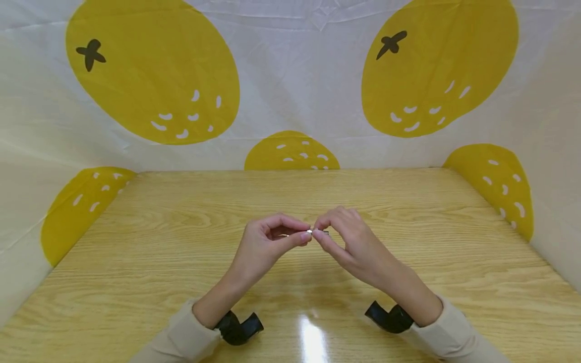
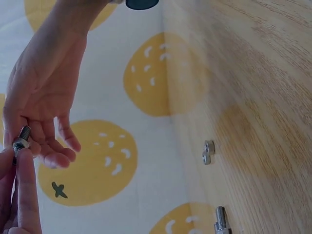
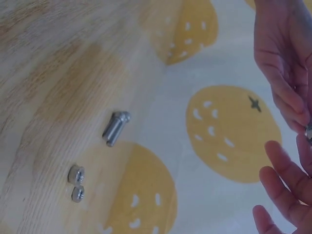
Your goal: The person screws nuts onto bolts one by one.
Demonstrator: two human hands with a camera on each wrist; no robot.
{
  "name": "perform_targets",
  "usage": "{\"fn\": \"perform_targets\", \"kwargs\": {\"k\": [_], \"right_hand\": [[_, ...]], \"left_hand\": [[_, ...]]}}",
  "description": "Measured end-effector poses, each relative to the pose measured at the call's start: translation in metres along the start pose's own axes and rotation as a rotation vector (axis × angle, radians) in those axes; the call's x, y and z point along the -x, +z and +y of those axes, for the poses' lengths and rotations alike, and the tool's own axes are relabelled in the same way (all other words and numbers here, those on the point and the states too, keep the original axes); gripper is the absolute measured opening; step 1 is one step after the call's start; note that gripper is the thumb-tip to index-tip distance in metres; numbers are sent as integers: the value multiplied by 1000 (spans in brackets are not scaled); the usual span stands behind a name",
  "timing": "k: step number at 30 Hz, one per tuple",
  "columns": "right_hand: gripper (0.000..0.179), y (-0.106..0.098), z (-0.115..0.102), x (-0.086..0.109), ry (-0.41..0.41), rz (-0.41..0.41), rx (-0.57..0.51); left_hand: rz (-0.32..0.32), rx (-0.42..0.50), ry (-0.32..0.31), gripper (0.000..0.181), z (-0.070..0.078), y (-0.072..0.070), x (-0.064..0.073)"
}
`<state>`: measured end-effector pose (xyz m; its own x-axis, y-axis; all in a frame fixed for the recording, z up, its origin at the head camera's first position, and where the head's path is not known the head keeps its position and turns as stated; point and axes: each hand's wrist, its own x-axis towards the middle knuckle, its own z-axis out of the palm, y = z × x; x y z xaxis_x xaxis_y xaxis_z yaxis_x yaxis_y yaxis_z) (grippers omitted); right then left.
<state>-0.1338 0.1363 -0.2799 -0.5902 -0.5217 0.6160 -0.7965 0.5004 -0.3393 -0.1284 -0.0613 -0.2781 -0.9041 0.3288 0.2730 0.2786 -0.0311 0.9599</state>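
Observation:
Both hands meet above the table in the middle of the head view, over one small metal bolt (image 2: 25, 131). My left hand (image 1: 264, 241) pinches the bolt's head end between thumb and fingertips. Around the shank sits a hex nut (image 2: 20, 144), which my right hand (image 1: 358, 247) pinches with thumb and index finger; its other fingers are spread loosely. The threaded end pokes out past the right fingertips. In the right wrist view the bolt is nearly all hidden at the right edge.
Two loose nuts (image 3: 77, 175) and bolt hardware (image 3: 116, 127) lie on the wooden table (image 1: 181, 201) in the wrist views; the head view does not show them. White cloth (image 1: 299, 75) with yellow fruit prints encloses the back and sides. Black straps (image 1: 236, 327) circle both wrists.

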Motion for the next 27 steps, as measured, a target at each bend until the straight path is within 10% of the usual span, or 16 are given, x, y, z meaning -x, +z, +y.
{"fn": "perform_targets", "kwargs": {"k": [9,27], "right_hand": [[14,-5,-4,1,115,-31,-33],[9,-1,-1,-1,-28,6,-32]], "left_hand": [[18,-29,-32,19,0,-1,0],[11,15,-33,24,-1,-4,-1]]}}
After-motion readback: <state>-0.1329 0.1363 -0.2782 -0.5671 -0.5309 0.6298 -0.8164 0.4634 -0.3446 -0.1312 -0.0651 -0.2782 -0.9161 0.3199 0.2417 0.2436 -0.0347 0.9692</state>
